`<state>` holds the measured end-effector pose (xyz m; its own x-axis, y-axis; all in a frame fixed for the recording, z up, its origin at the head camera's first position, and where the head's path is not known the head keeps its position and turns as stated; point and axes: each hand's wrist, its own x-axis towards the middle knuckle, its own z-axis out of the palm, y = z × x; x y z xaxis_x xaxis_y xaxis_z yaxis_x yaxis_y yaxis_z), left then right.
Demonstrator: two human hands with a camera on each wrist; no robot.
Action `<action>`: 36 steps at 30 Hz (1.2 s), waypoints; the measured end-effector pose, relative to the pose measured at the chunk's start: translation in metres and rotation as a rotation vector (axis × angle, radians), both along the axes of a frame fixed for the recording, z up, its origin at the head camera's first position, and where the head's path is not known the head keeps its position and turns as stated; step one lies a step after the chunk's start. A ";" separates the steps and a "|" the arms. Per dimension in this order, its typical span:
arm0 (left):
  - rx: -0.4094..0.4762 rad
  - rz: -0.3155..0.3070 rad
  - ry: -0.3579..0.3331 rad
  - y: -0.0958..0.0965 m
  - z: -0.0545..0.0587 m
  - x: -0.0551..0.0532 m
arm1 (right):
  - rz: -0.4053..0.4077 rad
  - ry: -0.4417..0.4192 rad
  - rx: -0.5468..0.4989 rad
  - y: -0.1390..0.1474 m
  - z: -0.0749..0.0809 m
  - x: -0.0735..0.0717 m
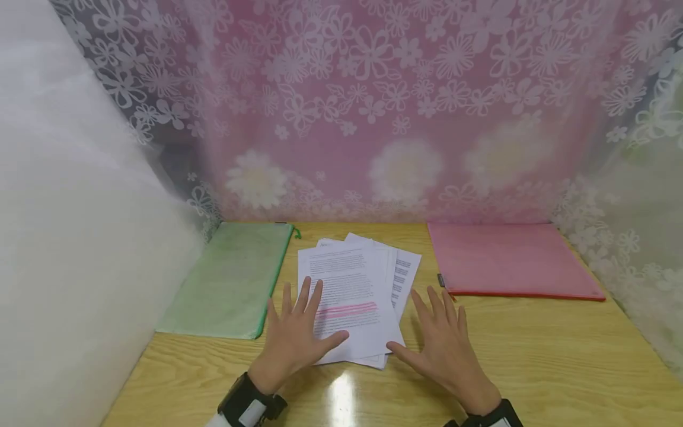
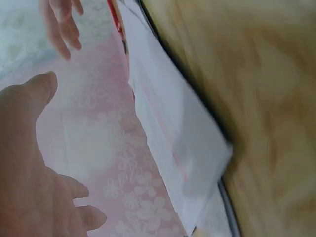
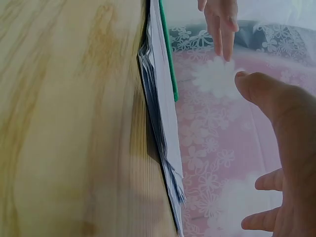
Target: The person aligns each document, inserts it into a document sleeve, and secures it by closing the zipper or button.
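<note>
Two hands of mine reach out above the table, fingers straight and spread wide, thumbs turned inward, neither gripping anything. From my head, my left hand seems to lie across the stack of papers, covering part of the printed top sheet, while my right hand is just beside it, thumb overlapping the near right corner. The left wrist view tells me otherwise: a gap shows between that hand and the sheets, so it hovers apart from them. The right wrist view shows a gap for the other hand too, and gives me the stack's side, many loose, uneven layers. Only the head view lays out the pile, sheets fanned askew, pink highlighted lines across the top one. It also sets the papers between a green pouch and a pink pouch; of these, my wrists catch merely a green edge on the right, a red one on the left.
</note>
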<state>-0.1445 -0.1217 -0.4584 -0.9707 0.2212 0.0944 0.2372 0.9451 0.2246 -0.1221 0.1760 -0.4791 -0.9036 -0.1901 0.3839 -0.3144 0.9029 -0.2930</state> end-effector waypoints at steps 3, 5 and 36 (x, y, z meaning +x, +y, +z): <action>0.005 0.005 0.018 -0.008 0.003 -0.011 | -0.002 -0.005 -0.001 0.001 0.001 -0.001; 0.005 -0.001 0.027 -0.014 0.006 -0.018 | -0.004 -0.006 0.007 0.001 0.002 -0.001; 0.082 0.048 0.039 -0.054 0.008 -0.125 | -0.025 -0.028 0.011 0.013 -0.001 0.000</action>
